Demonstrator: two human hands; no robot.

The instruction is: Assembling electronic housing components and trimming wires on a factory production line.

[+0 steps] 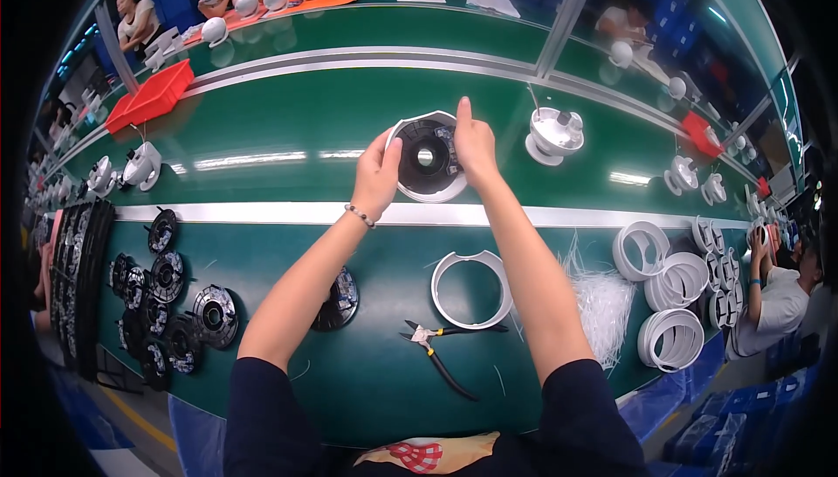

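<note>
Out in front of me, over the green conveyor belt, a white round housing (447, 196) with a black inner disc is held up between both hands. My left hand (377, 178) closes on its left side, thumb near the opening. On the other side my right hand (474, 145) grips the rim, its thumb pointing up. A hole shows bright in the disc's middle, and small circuit parts line its right edge. Below my arms lie a white plastic ring (439, 307) and side cutters (439, 356) with black and yellow handles, jaws apart. A black disc (346, 302) is partly hidden behind my left forearm.
Several black discs (215, 316) lie at left beside a tall black stack (80, 276). Clear plastic strips (602, 311) and several white rings (670, 340) are at right. White domed units (555, 135) and a red tray (150, 97) sit on the belt. Other people work beyond.
</note>
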